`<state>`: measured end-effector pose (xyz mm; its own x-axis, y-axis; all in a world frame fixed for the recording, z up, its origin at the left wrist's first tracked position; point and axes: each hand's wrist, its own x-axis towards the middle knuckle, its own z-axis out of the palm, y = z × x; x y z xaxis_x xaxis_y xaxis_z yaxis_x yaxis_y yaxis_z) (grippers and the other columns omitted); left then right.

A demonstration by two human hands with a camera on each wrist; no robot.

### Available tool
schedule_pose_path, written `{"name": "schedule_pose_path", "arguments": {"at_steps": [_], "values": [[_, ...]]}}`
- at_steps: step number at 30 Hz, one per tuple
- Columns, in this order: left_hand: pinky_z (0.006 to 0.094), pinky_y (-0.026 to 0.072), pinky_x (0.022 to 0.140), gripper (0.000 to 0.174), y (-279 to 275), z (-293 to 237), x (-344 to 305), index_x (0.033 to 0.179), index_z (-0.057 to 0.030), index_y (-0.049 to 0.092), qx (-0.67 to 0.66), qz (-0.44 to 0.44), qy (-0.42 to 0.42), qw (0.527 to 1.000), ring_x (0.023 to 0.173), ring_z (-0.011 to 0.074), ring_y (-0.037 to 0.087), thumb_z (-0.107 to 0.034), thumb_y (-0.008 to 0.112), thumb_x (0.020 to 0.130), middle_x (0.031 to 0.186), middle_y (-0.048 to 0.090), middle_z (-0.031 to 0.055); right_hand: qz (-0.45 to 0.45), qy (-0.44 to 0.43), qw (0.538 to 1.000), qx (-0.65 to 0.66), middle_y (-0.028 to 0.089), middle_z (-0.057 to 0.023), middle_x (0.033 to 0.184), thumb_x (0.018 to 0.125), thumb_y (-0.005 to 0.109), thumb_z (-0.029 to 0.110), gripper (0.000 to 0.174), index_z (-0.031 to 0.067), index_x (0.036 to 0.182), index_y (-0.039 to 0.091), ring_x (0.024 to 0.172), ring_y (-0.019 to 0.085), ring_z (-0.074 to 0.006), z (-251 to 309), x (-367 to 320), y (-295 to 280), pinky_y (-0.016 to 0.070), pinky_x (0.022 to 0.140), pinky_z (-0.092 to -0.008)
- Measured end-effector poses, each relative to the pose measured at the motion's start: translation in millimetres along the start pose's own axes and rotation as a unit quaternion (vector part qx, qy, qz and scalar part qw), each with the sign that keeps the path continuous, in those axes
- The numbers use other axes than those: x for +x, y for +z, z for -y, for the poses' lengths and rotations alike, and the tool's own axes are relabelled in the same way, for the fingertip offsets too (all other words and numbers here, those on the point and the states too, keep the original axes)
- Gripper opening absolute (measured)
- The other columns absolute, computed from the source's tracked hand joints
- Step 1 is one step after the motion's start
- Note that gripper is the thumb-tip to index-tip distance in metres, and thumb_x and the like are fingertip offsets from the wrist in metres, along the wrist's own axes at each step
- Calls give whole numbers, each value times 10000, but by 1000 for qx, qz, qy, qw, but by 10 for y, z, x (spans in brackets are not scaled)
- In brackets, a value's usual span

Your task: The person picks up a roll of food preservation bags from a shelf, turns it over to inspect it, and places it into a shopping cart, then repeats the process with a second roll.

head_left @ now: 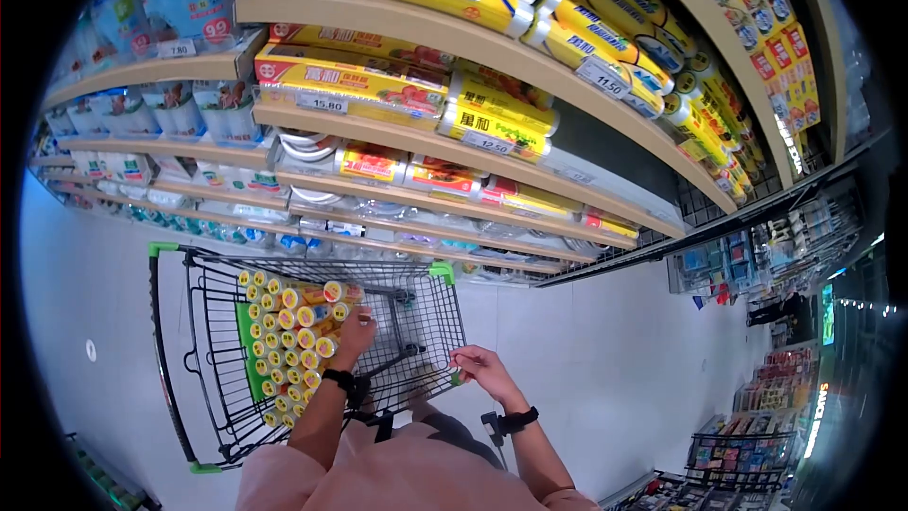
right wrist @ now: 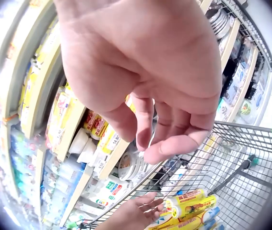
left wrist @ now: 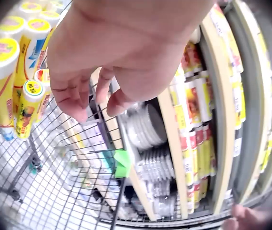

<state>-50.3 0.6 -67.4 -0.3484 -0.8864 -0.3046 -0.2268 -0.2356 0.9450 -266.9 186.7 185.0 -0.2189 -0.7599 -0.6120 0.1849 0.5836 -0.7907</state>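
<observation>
Many yellow rolls with white round ends (head_left: 288, 317) stand packed in the left part of a black wire shopping cart (head_left: 416, 308) with green corners. My left hand (head_left: 355, 333) hovers over the cart beside the rolls, its fingers loosely bent and nothing between them. In the left wrist view that hand (left wrist: 112, 57) hangs just right of the rolls (left wrist: 28, 81). At the cart's right rim is my right hand (head_left: 484, 371), fingers loosely curled around nothing. The right wrist view shows this hand (right wrist: 145, 86) above the cart's wire side, with the rolls (right wrist: 191, 206) below.
Store shelves (head_left: 397, 123) run along the far side of the cart, holding yellow boxes (head_left: 350, 80) and yellow rolls (head_left: 497, 123) above price tags. Pale floor (head_left: 586, 369) extends to the right of the cart. More racks (head_left: 747, 445) stand at the lower right.
</observation>
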Motion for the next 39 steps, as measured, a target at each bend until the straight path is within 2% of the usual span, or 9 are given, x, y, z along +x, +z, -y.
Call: {"name": "schedule_pose_path", "arguments": {"at_steps": [2,4,14,18,21,24,29,37,39], "values": [[282,513,644,173,-177,-276,-137,1014,-24,627,-102,39,-20,994,743,123,634,-66,648,847,896,666,54,-4,-35,999,29,695,-51,955,980,590,116,201,22,1150,641,705,588,-87,-2,88,10,488,639,-223],[255,492,616,129,-314,-869,-414,998,-32,630,-139,10,-35,990,680,95,590,-58,642,872,847,637,20,-17,-65,997,26,695,-46,936,967,589,77,187,28,1136,652,696,577,-83,40,146,-4,482,626,-221],[240,486,647,125,-258,-1998,-1076,970,-38,628,-45,50,73,995,720,77,575,-126,681,899,860,631,-1,-193,-314,917,-153,666,-19,946,841,710,70,320,54,1156,657,786,590,-104,1192,734,-868,506,659,-261],[236,492,650,142,-68,-2152,-1216,958,-43,603,-55,65,79,993,723,72,587,-109,704,884,876,628,6,-226,-406,851,-243,605,-133,1182,800,723,76,461,59,1242,593,930,626,-237,2272,751,-1007,529,799,-344],[226,494,651,157,100,-2344,-1323,940,-56,575,-68,44,81,993,730,68,597,-84,714,872,862,617,3,-268,-505,747,-339,532,-215,1244,776,725,114,553,34,1286,525,1126,529,-391,2843,1015,-1213,459,956,-430],[226,498,655,167,246,-2441,-1370,952,-60,567,-63,30,78,994,733,70,601,-68,712,870,859,617,-2,-283,-479,739,-380,517,-235,1250,767,742,150,593,21,1294,500,1178,496,-405,3238,1191,-1279,438,989,-447],[201,459,638,167,421,-2589,-1474,944,-66,562,-113,15,96,989,710,31,537,-22,703,866,841,598,-32,-256,-391,751,-466,672,-301,948,815,735,359,442,-63,933,677,930,650,-451,3578,1603,-1424,517,848,-488],[169,448,683,227,459,-2558,-1547,1051,-43,559,-153,4,91,984,763,14,550,23,685,874,881,619,-24,-213,-338,771,-497,645,-320,983,838,748,269,371,-85,904,659,990,618,-457,3645,1679,-1434,500,858,-482],[183,463,696,226,432,-2556,-1571,1068,-47,559,-131,23,71,989,785,32,570,6,684,886,906,625,-14,-218,-401,741,-492,643,-312,952,813,773,279,402,-82,929,640,940,617,-468,3592,1715,-1454,508,816,-472]]}}
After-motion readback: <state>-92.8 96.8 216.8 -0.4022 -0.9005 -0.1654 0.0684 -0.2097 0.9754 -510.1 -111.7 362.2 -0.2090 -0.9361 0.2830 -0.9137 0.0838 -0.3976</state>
